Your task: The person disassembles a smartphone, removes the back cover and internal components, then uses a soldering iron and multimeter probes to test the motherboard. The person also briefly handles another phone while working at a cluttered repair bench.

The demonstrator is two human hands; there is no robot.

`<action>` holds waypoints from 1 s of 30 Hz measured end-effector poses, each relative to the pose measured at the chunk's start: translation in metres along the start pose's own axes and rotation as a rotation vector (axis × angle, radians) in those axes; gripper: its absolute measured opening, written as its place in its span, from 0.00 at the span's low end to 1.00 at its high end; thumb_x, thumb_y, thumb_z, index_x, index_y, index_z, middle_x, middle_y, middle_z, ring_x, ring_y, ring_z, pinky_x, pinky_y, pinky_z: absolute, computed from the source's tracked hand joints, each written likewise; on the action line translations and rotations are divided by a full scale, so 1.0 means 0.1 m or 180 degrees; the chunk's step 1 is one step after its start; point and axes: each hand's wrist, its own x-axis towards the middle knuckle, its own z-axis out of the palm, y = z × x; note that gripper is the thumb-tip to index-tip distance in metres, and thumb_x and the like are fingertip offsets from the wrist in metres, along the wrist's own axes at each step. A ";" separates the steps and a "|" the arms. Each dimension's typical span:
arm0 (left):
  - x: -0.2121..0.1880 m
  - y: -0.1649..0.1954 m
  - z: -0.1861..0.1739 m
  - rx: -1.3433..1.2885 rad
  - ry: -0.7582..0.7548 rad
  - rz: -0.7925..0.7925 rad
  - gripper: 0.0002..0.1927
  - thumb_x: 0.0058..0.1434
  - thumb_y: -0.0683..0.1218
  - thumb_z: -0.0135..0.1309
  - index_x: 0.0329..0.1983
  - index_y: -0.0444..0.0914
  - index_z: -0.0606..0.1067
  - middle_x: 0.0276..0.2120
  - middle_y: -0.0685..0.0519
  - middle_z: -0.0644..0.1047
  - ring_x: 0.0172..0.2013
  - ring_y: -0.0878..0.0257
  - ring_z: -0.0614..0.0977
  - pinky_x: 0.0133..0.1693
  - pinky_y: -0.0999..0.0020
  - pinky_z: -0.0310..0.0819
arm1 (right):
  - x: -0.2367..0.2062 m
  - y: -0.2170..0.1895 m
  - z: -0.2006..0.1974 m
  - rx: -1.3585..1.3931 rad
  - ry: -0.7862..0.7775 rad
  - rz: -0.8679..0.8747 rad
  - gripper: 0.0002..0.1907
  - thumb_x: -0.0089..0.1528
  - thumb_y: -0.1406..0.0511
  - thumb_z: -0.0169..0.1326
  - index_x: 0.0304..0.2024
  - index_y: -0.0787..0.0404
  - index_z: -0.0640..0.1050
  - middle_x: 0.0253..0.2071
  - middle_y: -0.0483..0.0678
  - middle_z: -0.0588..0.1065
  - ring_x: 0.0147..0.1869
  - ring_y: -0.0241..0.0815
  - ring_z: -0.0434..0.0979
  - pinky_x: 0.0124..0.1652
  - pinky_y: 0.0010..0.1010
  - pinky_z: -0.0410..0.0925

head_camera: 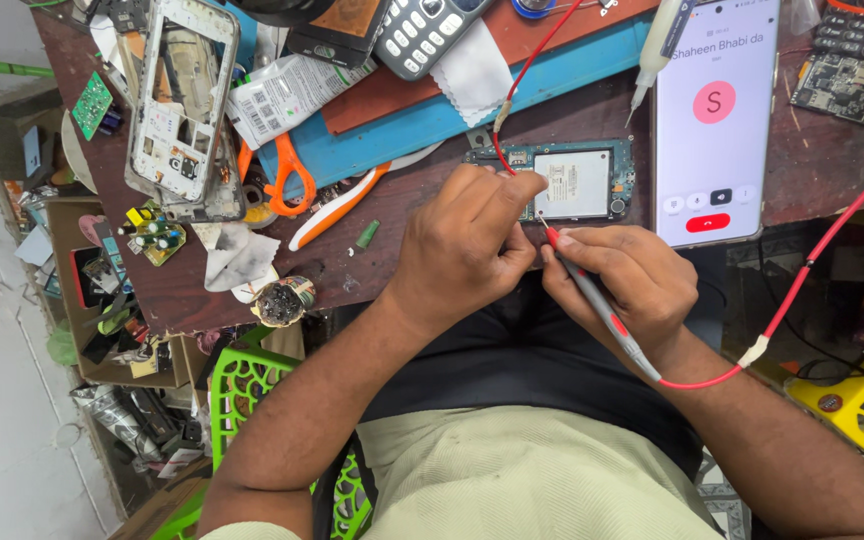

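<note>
My left hand (467, 245) rests on the near edge of the small phone circuit board (577, 180), fingers curled, thumb and forefinger pressed down at its left end to steady it. My right hand (620, 280) pinches the red-tipped test probe (592, 295) pen-fashion, fingers closed round the shaft. The metal tip sits at the board's lower edge, just beside my left thumb; I cannot tell whether it touches a contact. The probe's red lead (812, 270) loops off to my right.

The board lies flat on the brown worktop (202, 290), near its front edge, directly in front of me. A second red wire (524, 75) runs down from the far side to the board's upper-left corner, apparently attached or touching there.

Progress, as I judge it: board is out of its housing and bare, one lead in place, second probe at the board. So the check on the board is in hand, not finished. No meter is in view. The stripped phone frame (180, 105) lies well to the left, nothing refitted.

Surroundings: a lit smartphone (714, 120) showing a call screen lies just right of the board. Orange-handled scissors (287, 175) and a blue mat (432, 120) lie beyond my left hand. A keypad phone (420, 35) sits at the far edge.
</note>
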 end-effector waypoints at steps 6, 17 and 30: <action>-0.01 0.00 0.01 -0.0014 -0.0014 -0.0011 0.25 0.51 0.34 0.58 0.53 0.40 0.71 0.32 0.52 0.71 0.39 0.54 0.76 0.39 0.58 0.75 | 0.00 0.01 0.00 0.0064 -0.0009 -0.0002 0.12 0.58 0.75 0.70 0.40 0.67 0.80 0.39 0.54 0.81 0.42 0.48 0.84 0.41 0.33 0.77; 0.00 -0.01 0.00 -0.0027 -0.0030 -0.0015 0.25 0.51 0.34 0.58 0.53 0.40 0.71 0.32 0.52 0.71 0.39 0.54 0.76 0.39 0.58 0.74 | 0.01 0.00 -0.01 0.0037 -0.0021 -0.0002 0.11 0.57 0.75 0.70 0.40 0.68 0.80 0.39 0.54 0.81 0.42 0.48 0.84 0.42 0.33 0.77; 0.00 -0.02 0.01 -0.0028 -0.0006 0.0028 0.25 0.51 0.34 0.58 0.53 0.40 0.71 0.32 0.52 0.71 0.38 0.54 0.76 0.39 0.58 0.74 | 0.00 0.01 0.00 0.0018 0.0013 -0.0029 0.11 0.57 0.75 0.70 0.40 0.68 0.80 0.39 0.53 0.81 0.42 0.48 0.84 0.42 0.33 0.77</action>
